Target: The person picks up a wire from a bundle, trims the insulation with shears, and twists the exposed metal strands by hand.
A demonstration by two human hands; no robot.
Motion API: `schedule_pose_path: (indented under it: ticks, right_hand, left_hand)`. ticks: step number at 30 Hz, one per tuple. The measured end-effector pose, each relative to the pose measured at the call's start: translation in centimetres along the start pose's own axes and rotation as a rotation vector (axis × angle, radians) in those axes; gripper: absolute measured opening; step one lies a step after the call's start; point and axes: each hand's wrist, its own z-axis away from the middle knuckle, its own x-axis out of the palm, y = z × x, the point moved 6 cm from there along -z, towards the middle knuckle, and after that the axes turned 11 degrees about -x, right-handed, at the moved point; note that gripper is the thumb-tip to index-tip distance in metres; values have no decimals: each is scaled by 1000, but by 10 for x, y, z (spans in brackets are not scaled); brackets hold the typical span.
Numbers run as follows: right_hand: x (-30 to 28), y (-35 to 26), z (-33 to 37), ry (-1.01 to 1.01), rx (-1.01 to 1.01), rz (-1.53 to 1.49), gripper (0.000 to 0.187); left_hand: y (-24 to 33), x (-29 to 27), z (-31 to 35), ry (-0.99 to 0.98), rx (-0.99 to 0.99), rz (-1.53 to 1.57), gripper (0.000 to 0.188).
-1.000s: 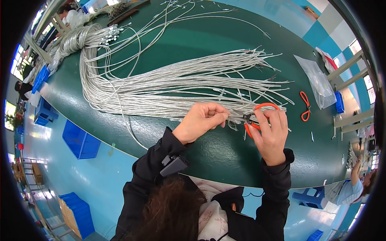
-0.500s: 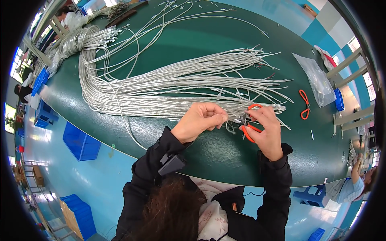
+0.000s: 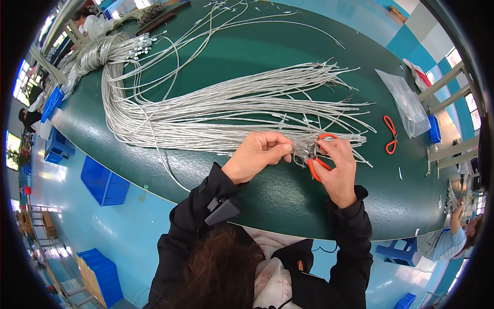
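Nearest, two black sleeves [image 3: 177, 232] reach up from the lower edge, the left one bearing a small dark box-shaped device [image 3: 223, 211] near the wrist. Both hands work above the near edge of a long bundle of thin silvery-grey cables [image 3: 206, 114], which lies across a glossy dark-green tabletop [image 3: 278, 198].

The left hand [image 3: 259, 155] has its thumb and forefinger pressed together at the bundle's near right end; whatever is pinched there is too small to make out. The right hand [image 3: 338, 167] is curled around a small metal hand tool with orange looped handles [image 3: 312, 150], fingers partly closed and the two handles standing apart. The tool's head points toward the left fingertips, close beside them; whether its jaws are parted I cannot tell.

The cables fan out to the right in loose groups, bend at the left and run up to a wrapped coil of the same cable [image 3: 103, 49], with a cluster of small white connectors [image 3: 141, 47] beside it. Right of the cable ends lies a second orange-handled tool [image 3: 394, 139], with a flat clear plastic bag [image 3: 404, 105] beyond it and a small blue plastic bin [image 3: 435, 129] near the bag. Farther off, some stray cables [image 3: 203, 37] trail toward the table's far side.
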Motion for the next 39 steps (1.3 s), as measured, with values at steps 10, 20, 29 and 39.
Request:
schedule_pose_path:
  ticks: [10,20,29,39]
  right_hand:
    - [17,24,13,-68,257,-413,39]
    - [38,30,26,-119,665,-1047,34]
    - [26,35,21,-5,584,-1008,35]
    - [-19,6,-2,18,-9,45,39]
  left_hand:
    - [1,5,1,-100,-45,120,18]
    - [7,13,5,-214,-26,260,26]
    - [6,14,4,-258,-75,316,37]
    - [3,10,1,-170,-41,226,20]
